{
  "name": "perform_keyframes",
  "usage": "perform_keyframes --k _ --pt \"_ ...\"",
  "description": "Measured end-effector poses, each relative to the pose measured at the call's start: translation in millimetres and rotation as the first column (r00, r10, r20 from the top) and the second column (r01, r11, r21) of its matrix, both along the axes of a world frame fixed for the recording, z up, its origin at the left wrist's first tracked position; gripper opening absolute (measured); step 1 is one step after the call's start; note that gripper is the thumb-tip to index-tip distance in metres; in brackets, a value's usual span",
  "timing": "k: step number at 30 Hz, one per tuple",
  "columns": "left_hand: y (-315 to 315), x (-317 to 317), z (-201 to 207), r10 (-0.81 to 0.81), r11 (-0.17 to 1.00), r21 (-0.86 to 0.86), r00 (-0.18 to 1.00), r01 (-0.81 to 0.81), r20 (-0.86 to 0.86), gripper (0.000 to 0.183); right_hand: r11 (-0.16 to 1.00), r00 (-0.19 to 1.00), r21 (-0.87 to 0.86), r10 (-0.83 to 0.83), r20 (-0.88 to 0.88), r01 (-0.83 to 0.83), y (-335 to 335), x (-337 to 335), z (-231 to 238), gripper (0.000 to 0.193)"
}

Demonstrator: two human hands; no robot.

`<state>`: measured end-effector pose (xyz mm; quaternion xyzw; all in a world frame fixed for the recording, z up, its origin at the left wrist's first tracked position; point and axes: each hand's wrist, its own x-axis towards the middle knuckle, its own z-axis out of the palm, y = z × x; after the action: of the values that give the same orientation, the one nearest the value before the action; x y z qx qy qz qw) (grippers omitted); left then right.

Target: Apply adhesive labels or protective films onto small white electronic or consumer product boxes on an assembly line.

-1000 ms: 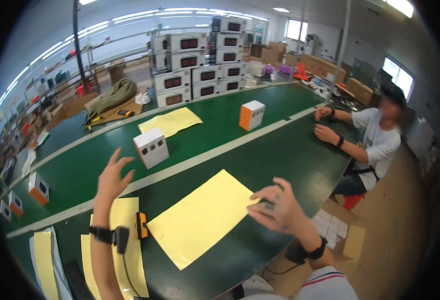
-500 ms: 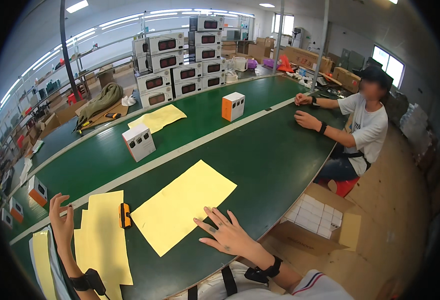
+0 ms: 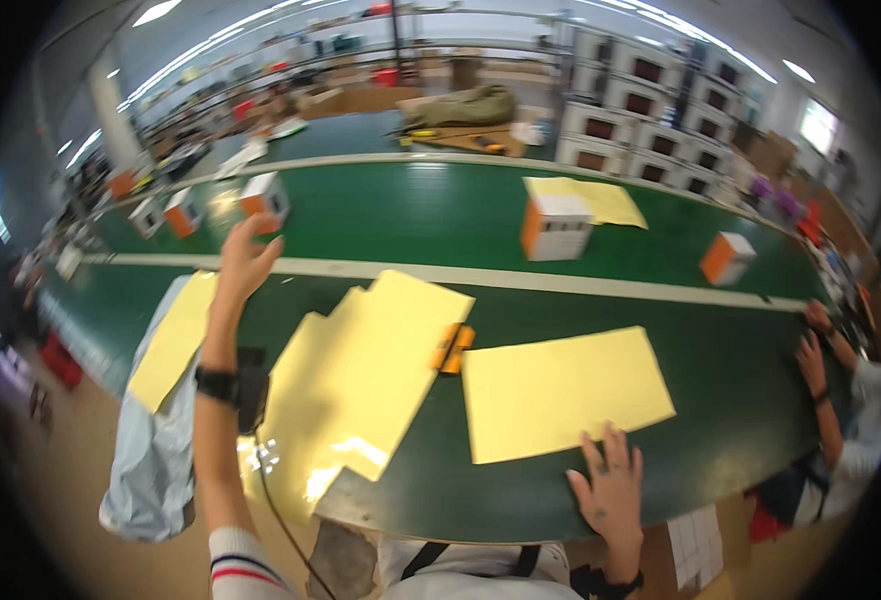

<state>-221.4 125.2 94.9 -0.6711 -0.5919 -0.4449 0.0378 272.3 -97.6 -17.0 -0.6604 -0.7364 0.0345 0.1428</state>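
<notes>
The left hand (image 3: 245,262) is reaching out with its fingers spread and holding nothing, hovering above the long green surface (image 3: 380,215) beyond the far left edge of the stack of pale yellow paper sheets (image 3: 355,385). A black wristband (image 3: 218,385) is sitting on that forearm. The right hand (image 3: 610,485) is lying flat and released, fingers splayed, its fingertips touching the near edge of the single pale yellow paper sheet (image 3: 560,390), which is lying flat just to the right of the stack. A small orange rectangular tool (image 3: 451,347) is resting between the stack and the single sheet, touching the stack's right edge. Another yellow sheet (image 3: 173,340) is lying to the left of the stack, over a light blue cloth (image 3: 150,470) that is hanging off the surface's near edge. Beyond the stack, past a white stripe, a white and orange box (image 3: 555,226) is standing on the surface. Far to the right of the stack, another person's hands (image 3: 815,345) are resting on the surface's edge.
</notes>
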Motion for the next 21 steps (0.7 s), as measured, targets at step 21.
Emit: perform_keyframes --k 21 --pt "216 -190 -106 0.309 0.925 -0.176 0.937 -0.336 -0.161 0.091 0.994 0.998 -0.096 -0.058 0.019 0.060 14 -6 0 0.050"
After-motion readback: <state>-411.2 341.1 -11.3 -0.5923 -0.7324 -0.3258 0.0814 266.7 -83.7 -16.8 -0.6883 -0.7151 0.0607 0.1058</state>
